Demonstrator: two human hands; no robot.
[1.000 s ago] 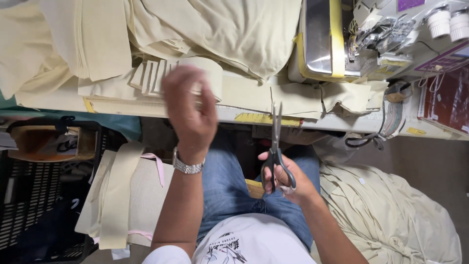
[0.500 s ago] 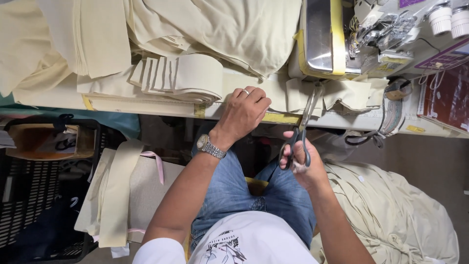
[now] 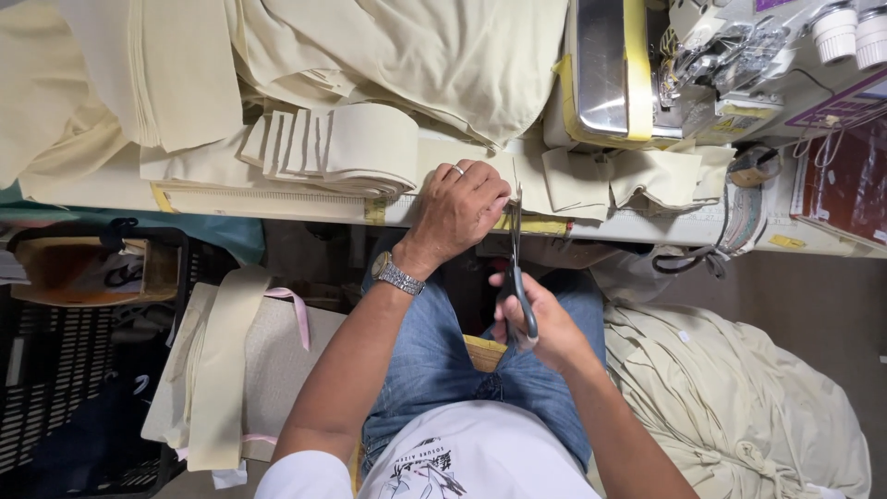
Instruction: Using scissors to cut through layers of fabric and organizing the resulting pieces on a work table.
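Since before, scissors (image 3: 516,268) held by right hand (image 3: 540,323) reached the cream strip (image 3: 499,171) pinned under left hand (image 3: 457,208) fingers.

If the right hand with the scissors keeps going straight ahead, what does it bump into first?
Probably the cream fabric strip at the table edge: the right hand points the scissors up at it, beside the left hand.
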